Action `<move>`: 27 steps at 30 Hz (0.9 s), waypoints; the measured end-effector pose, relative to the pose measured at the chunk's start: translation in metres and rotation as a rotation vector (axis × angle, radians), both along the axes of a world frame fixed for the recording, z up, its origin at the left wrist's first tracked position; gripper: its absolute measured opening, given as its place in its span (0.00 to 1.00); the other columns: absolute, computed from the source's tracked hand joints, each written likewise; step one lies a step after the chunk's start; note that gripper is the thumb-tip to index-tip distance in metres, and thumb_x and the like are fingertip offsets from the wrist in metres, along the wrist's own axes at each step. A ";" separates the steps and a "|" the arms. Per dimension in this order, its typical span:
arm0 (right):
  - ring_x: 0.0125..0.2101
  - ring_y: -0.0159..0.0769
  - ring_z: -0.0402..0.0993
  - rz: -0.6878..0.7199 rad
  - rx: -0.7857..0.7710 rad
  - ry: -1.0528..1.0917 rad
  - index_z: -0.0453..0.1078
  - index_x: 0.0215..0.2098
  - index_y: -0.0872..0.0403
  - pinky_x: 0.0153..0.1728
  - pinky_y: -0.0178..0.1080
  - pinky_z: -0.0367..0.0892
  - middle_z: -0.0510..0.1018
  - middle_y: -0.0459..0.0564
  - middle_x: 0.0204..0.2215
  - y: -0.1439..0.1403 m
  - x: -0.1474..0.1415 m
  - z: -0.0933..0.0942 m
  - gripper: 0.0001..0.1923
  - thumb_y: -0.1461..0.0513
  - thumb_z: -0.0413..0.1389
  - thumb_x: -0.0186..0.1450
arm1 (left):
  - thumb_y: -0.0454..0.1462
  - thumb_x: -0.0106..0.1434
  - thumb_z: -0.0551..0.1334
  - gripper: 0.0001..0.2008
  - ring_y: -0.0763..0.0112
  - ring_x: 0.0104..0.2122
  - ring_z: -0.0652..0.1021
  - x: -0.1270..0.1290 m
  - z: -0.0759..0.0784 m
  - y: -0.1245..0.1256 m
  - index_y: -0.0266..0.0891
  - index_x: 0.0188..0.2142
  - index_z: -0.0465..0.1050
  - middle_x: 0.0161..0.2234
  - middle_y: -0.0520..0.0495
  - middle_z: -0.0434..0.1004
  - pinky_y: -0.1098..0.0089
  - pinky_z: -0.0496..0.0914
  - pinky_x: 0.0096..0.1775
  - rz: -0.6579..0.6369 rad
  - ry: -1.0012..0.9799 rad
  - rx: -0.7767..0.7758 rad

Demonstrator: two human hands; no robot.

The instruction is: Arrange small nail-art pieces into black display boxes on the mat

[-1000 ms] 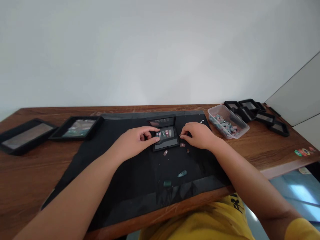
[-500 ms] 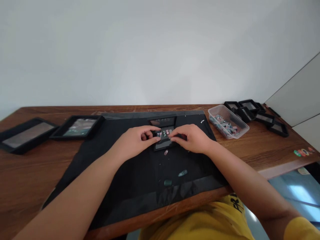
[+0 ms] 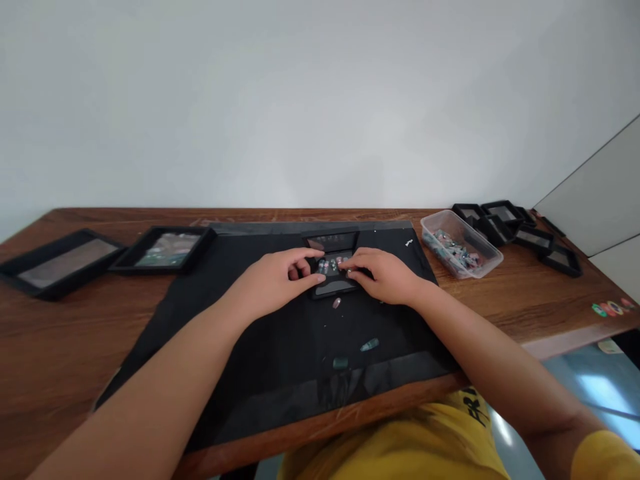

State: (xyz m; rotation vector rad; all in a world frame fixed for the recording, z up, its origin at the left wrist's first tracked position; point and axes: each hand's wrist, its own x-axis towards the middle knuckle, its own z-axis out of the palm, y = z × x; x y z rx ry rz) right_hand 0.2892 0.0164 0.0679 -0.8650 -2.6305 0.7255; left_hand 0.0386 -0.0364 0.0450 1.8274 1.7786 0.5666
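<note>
Near the middle of the frame, the right hand (image 3: pixel 383 277) now reaches over the right half of an open black case (image 3: pixel 333 287), whereas a second ago it sat on the mat (image 3: pixel 250 377) just beside that case; its thumb and forefinger are drawn close together at the row of small decorated pieces (image 3: pixel 334 265) inside — whether they pinch one, I cannot tell. At the case's left edge, the left hand (image 3: pixel 277 277) matches its earlier pose, thumb and forefinger spread apart with the tips at the case. Two loose pieces that lay beneath the right hand a second ago are now mostly or wholly hidden by it, and everything sits slightly farther right in the frame. Legible writing is limited to "FR" in dark letters (image 3: pixel 473 405) on the yellow shirt (image 3: pixel 400 443) at bottom centre, with a further letter cut off by a fold. Three loose pieces show plainly at lower centre: one pinkish (image 3: pixel 337 303), one long and teal (image 3: pixel 370 345), one dark green (image 3: pixel 341 363). Two black boxes (image 3: pixel 70 262) lie at the left; at the right stand one clear tub (image 3: pixel 487 268) of small items — too jumbled to count — and about six more black frames (image 3: pixel 561 259).
</note>
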 end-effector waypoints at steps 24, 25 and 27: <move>0.41 0.42 0.76 -0.255 0.165 -0.213 0.82 0.32 0.55 0.43 0.41 0.64 0.83 0.53 0.36 -0.018 -0.008 0.016 0.11 0.56 0.68 0.69 | 0.57 0.60 0.63 0.27 0.64 0.29 0.75 0.004 0.004 -0.001 0.47 0.54 0.81 0.33 0.51 0.80 0.65 0.66 0.33 -0.007 0.046 -0.016; 0.40 0.42 0.75 -0.269 0.186 -0.240 0.81 0.31 0.55 0.42 0.41 0.62 0.83 0.53 0.35 -0.019 -0.009 0.018 0.14 0.55 0.67 0.70 | 0.56 0.60 0.63 0.27 0.64 0.29 0.75 0.004 0.004 -0.001 0.47 0.53 0.81 0.33 0.51 0.80 0.65 0.66 0.33 -0.009 0.043 -0.016; 0.37 0.40 0.74 -0.276 0.201 -0.262 0.79 0.28 0.55 0.39 0.41 0.59 0.81 0.53 0.31 -0.021 -0.008 0.021 0.18 0.53 0.65 0.72 | 0.56 0.60 0.64 0.28 0.63 0.29 0.75 0.004 0.004 -0.001 0.46 0.53 0.80 0.33 0.50 0.80 0.65 0.66 0.33 -0.010 0.038 -0.012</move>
